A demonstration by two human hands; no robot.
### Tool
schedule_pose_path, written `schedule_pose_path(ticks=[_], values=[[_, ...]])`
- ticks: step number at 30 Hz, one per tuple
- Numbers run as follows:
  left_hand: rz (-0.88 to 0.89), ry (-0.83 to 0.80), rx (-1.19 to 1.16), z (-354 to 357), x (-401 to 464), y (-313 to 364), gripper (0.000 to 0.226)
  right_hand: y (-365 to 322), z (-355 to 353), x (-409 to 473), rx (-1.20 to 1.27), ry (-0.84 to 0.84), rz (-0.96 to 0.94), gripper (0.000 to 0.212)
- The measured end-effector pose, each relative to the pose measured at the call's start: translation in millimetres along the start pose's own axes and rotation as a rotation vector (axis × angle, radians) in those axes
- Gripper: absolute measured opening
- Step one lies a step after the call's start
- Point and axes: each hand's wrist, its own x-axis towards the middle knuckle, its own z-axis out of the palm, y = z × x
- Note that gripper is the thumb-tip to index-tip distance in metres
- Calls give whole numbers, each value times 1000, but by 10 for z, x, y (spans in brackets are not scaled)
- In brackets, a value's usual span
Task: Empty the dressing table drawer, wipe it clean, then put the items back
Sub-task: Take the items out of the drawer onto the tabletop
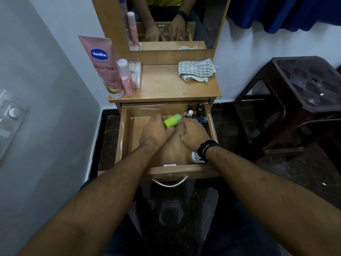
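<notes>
Reaching into the open drawer [123, 137] with both hands. Left hand [156, 133] grasping a green bottle [172, 121], fingers curling round its lower end, bottle lying tilted above the drawer floor near the middle, toward the back edge. Right hand [193, 132] hovering just beside the bottle, fingers curling downward over the drawer floor; cannot tell whether grasping anything. Wearing a black band [205, 150] on the right wrist. Standing in the back right corner of the drawer, a cluster of small dark bottles [197, 114]. Lying at the front right corner, partly hidden under the right wrist, a white jar [195, 157]. Resting on the dressing-table top: a pink tube [103, 67] and a pink spray bottle [126, 79] at the left edge, a clear box [136, 72] just beside them, and a striped cloth [197, 70] crumpled at the back right corner. Rising behind the top, a mirror [171, 23] reflecting both hands. Standing to the right of the table, a dark stool [295, 100].
</notes>
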Motion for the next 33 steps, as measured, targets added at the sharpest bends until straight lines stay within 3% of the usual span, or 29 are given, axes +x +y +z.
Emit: schedule_pose_path(ticks=[7,11,15,21,26,33], values=[[189,210,-163,-376,-135,75,35,-206,23,40,191,-6,-65,62],[214,316,-286,-575,-186,146,33,-361,-33,88,310,-3,-128,49],[281,386,-406,-729,-192,212,38,-518,-144,194,344,164,-210,46],[204,380,-397,-835,-104,126,46,-771,-359,534,261,288,-203,34],[192,361,-316,-820,-39,16,44,-967,-375,751,264,254,-146,46],[197,333,-301,-857,46,-17,51,-1123,-231,960,188,219,-157,48]])
